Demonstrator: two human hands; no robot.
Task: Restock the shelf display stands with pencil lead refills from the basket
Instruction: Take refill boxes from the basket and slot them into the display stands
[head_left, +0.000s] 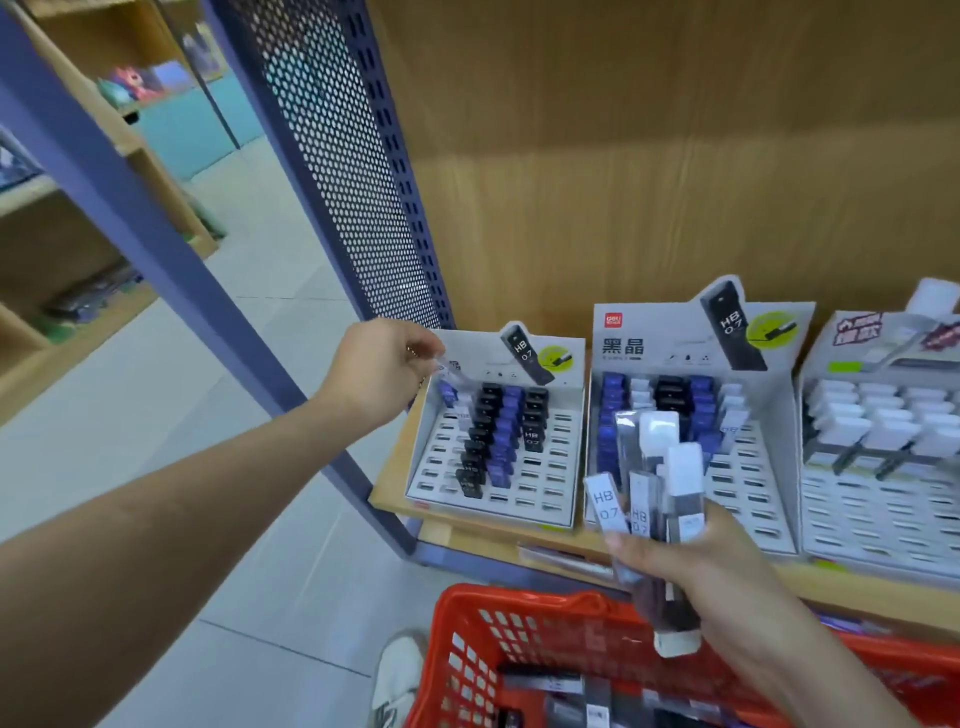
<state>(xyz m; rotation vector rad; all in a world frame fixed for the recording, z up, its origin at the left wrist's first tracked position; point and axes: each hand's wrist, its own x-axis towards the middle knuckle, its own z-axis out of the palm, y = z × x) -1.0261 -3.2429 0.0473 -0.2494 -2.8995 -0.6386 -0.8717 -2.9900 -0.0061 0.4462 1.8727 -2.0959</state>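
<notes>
My left arm runs in straight from the lower left of the frame. My left hand (384, 366) sits left of centre, knuckles up and fingers curled. Thumb and fingertips pinch a small translucent refill case (451, 366), too blurred to read, over the upper left corner of the left white cardboard display stand (556, 467). That stand carries rows of black and blue cases in its slots. My right arm comes up from the lower right. My right hand (696, 561) is wrapped tight around a bundle of grey and clear refill cases with white caps (649, 467), fanned upright, two of them marked HB 0.7. The bundle is in front of the middle white display stand (748, 467), which is just beside the left one on the pale wooden shelf (395, 488). Below my right hand, at the bottom of the frame, the red plastic mesh basket (519, 597) holds more cases.
</notes>
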